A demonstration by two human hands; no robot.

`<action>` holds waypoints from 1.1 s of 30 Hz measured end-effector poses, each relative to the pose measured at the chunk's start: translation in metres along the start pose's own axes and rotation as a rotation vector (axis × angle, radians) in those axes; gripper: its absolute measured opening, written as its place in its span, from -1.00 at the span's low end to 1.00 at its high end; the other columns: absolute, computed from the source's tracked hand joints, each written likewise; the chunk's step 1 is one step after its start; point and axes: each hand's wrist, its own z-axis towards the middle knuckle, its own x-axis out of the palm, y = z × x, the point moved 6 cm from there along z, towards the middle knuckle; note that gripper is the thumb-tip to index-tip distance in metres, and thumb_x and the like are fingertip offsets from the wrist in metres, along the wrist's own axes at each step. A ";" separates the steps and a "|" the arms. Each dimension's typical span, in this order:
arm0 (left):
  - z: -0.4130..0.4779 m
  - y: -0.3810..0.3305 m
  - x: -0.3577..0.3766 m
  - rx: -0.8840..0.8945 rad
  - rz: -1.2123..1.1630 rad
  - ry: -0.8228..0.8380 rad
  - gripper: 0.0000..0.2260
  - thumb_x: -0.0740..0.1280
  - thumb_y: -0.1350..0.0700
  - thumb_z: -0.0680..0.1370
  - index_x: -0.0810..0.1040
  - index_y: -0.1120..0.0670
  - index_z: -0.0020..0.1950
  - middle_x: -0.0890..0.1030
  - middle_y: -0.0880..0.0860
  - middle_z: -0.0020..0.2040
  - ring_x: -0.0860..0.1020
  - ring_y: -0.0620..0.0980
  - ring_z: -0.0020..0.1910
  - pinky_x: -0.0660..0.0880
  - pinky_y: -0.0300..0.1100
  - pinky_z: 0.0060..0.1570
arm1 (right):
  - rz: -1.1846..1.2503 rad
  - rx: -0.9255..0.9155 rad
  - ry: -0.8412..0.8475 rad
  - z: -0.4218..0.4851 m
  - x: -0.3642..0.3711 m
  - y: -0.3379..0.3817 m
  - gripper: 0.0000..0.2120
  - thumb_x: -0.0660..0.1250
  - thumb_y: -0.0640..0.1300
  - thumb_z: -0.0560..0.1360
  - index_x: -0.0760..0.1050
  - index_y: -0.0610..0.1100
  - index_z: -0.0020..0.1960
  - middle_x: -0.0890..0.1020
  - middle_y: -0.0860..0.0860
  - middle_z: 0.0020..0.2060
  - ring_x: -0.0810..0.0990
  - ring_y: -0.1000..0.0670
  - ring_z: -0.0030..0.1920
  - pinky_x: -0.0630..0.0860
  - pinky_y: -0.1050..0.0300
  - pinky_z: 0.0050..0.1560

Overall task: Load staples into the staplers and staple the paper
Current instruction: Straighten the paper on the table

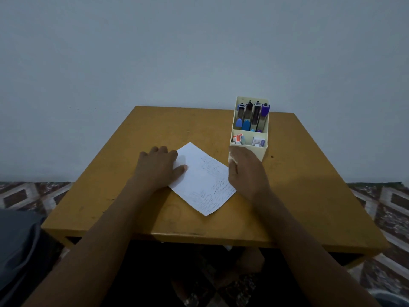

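On the table [309, 196], left hand [158, 167] flat on paper [205, 185], right hand [247, 171] at organizer [263, 151], grip unclear

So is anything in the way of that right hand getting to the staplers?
Only the organizer itself: the right hand is at its front wall, and small staple packs sit before the staplers. The top is open, so reaching over looks clear.

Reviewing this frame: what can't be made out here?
All in the head view:
- right hand fingertips: hidden by its own back, so the grip is unclear.
- Labels on the staple boxes: too small.
- Writing on the paper: blurred.
- Whether the staplers are loaded: hidden inside the organizer.
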 end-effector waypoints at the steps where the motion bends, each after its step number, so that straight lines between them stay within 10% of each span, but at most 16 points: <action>1: 0.001 0.000 0.001 -0.003 -0.036 -0.015 -0.55 0.14 -0.26 0.55 0.45 0.07 0.20 0.52 0.07 0.16 0.48 0.07 0.12 0.47 0.04 0.07 | -0.005 0.019 -0.065 0.001 -0.005 -0.001 -0.60 0.29 -0.11 0.53 0.35 -0.08 0.35 0.51 -0.02 0.29 0.48 -0.05 0.28 0.46 -0.14 0.26; 6: 0.000 -0.024 0.014 0.291 -0.273 -0.020 -0.58 0.15 0.13 0.60 0.31 -0.05 0.48 0.29 0.19 0.49 0.26 0.18 0.46 0.28 0.11 0.38 | -0.045 0.135 -0.149 0.008 -0.016 -0.008 -0.55 0.30 -0.05 0.52 0.27 -0.03 0.37 0.50 -0.01 0.29 0.54 -0.10 0.22 0.55 -0.07 0.12; 12: 0.002 -0.046 0.010 0.302 -0.233 -0.014 -0.49 -0.11 -0.20 0.54 0.40 -0.09 0.34 0.51 0.06 0.18 0.49 0.06 0.13 0.48 0.00 0.05 | -0.068 0.178 -0.158 0.013 -0.019 -0.009 -0.58 0.29 0.00 0.52 0.28 -0.03 0.32 0.56 0.00 0.22 0.61 -0.09 0.10 0.58 0.02 0.01; 33: -0.004 -0.074 0.000 0.107 -0.103 0.012 -0.53 0.06 -0.33 0.53 0.37 -0.18 0.36 0.51 0.04 0.24 0.47 0.08 0.22 0.47 0.08 0.15 | -0.227 0.296 -0.131 0.018 -0.048 -0.027 -0.50 0.07 0.29 0.53 0.38 -0.05 0.24 0.60 0.02 0.08 0.61 -0.05 0.00 0.50 0.15 -0.07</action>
